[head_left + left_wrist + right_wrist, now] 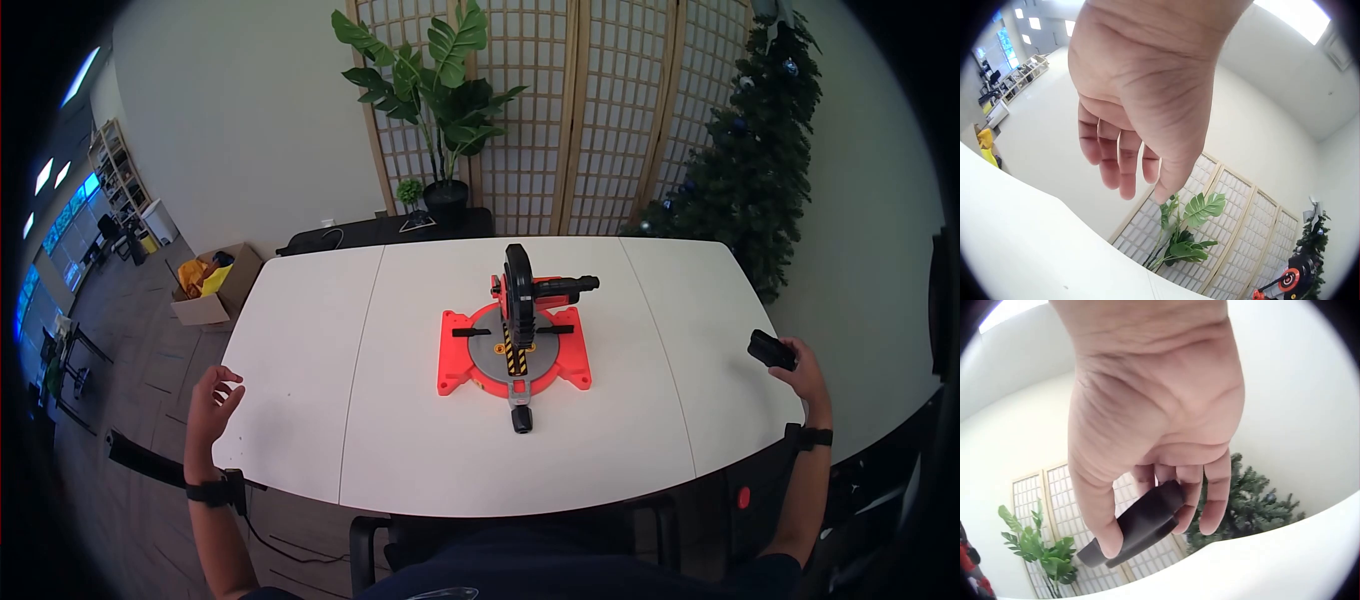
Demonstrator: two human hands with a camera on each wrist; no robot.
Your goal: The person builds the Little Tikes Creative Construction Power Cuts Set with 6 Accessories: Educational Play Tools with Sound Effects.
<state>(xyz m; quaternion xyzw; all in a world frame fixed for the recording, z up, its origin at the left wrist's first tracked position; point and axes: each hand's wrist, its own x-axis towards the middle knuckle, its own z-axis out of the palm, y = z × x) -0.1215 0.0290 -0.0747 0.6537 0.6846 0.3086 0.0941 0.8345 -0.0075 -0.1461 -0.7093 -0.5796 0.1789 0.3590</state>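
Note:
A red and black toy miter saw (572,350) stands in the middle of the white table (400,450), its round blade guard upright over a grey disc. At the right edge of the table, the right hand (808,375) pinches a small black object (772,350) between thumb and fingers. The right wrist view shows that black object (1147,525) hanging below the palm of the hand (1154,425). Over the left edge, the left hand (211,405) is raised with nothing in it; its fingers hang loosely bent in the left wrist view, the hand (1141,100) touching nothing.
Behind the table stand a potted plant (446,198), a lattice screen (540,120) and a decorated tree (745,170). An open cardboard box (240,280) with yellow items is on the floor at the left. A chair armrest (362,550) is at the near edge.

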